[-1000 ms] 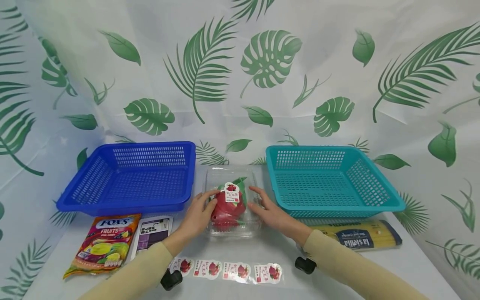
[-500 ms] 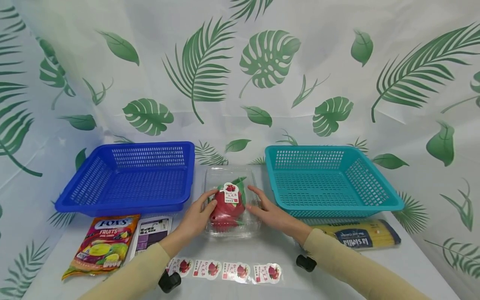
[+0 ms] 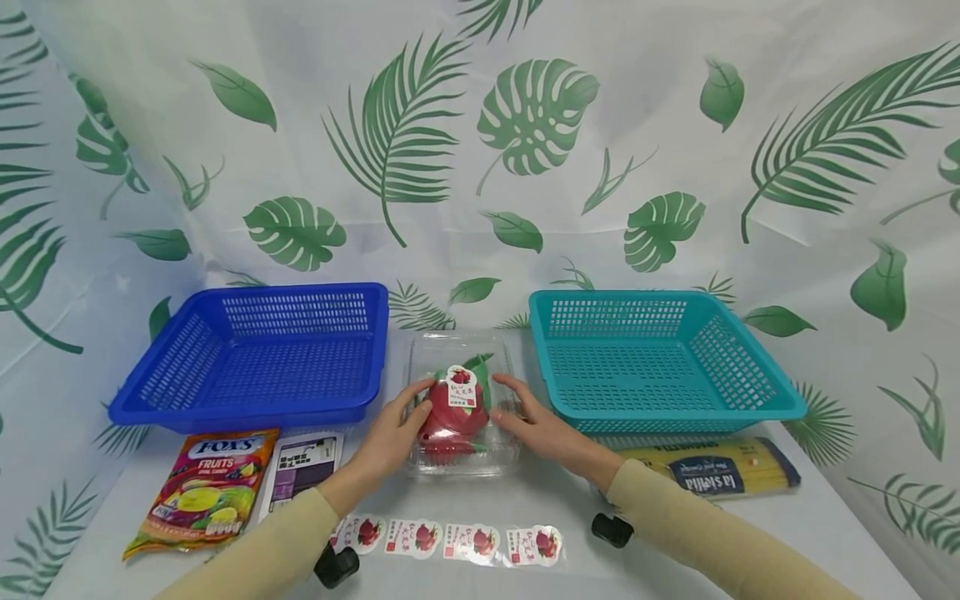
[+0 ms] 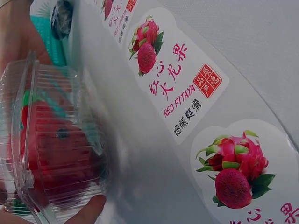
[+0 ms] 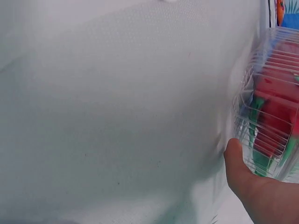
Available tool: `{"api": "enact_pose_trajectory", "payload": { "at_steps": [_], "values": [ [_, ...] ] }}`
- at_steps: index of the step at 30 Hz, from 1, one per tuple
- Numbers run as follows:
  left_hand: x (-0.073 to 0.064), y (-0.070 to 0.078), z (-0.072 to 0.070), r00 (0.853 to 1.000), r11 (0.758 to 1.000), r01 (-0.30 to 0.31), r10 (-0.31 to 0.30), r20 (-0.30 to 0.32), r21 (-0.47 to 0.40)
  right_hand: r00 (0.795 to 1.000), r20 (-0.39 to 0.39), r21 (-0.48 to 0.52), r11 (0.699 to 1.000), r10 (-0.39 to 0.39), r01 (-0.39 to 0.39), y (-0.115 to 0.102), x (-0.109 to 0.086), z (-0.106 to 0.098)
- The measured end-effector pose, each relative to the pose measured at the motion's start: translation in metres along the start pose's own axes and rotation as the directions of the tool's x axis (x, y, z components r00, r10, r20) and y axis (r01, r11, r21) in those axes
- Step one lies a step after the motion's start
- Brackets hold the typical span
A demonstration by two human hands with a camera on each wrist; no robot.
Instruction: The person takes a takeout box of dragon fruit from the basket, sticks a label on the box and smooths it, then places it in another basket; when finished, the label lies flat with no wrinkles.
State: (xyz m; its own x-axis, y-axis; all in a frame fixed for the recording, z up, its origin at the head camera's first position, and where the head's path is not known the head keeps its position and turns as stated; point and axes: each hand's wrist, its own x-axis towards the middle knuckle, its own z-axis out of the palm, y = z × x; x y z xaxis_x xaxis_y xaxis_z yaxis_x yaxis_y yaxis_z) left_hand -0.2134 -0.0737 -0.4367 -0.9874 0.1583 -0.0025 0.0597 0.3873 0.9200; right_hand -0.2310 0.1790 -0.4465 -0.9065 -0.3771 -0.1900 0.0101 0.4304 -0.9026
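A clear plastic clamshell box [image 3: 483, 462] lies on the table in the head view, with a red and green dragon fruit [image 3: 448, 429] inside. On its lid is a white dragon fruit sticker [image 3: 462, 387]. My left hand [image 3: 390, 433] holds the box's left side, thumb and forefinger reaching over the edge. From the right, my right hand [image 3: 543, 425] holds the opposite side. In the left wrist view a fingertip [image 4: 91, 210] touches the ribbed wall. The right wrist view shows the thumb [image 5: 236, 158] against the box; the other fingers are hidden there.
Behind on the left stands a blue basket [image 3: 300, 367], on the right a teal one [image 3: 630, 379]. A candy bag [image 3: 210, 492] and a purple-and-white packet [image 3: 300, 467] lie left. Spaghetti [image 3: 720, 471] lies right. A strip of several stickers [image 3: 472, 543] lies in front.
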Motion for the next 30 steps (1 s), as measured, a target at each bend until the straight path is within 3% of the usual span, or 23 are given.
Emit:
{"api": "enact_pose_trajectory", "payload": {
  "at_steps": [7,14,22,30],
  "values": [
    [-0.001,-0.001,0.001,0.999,0.999,-0.04,0.04,0.005,-0.008,1.0,0.009,0.045,0.999,0.011,-0.012,0.002,-0.003,0.0],
    [-0.005,0.001,0.003,0.995,0.995,-0.095,0.094,-0.033,-0.012,1.0,0.017,0.084,0.996,-0.013,0.012,0.003,-0.006,0.004],
    [-0.01,0.004,0.005,0.998,0.998,-0.017,0.013,-0.06,-0.056,0.998,-0.029,0.118,0.991,-0.063,0.066,-0.003,-0.011,0.003],
    [-0.015,0.01,0.003,0.998,0.995,-0.005,-0.001,-0.06,-0.104,0.995,-0.059,0.184,0.979,-0.082,0.092,-0.012,-0.013,0.001]
  ]
}}
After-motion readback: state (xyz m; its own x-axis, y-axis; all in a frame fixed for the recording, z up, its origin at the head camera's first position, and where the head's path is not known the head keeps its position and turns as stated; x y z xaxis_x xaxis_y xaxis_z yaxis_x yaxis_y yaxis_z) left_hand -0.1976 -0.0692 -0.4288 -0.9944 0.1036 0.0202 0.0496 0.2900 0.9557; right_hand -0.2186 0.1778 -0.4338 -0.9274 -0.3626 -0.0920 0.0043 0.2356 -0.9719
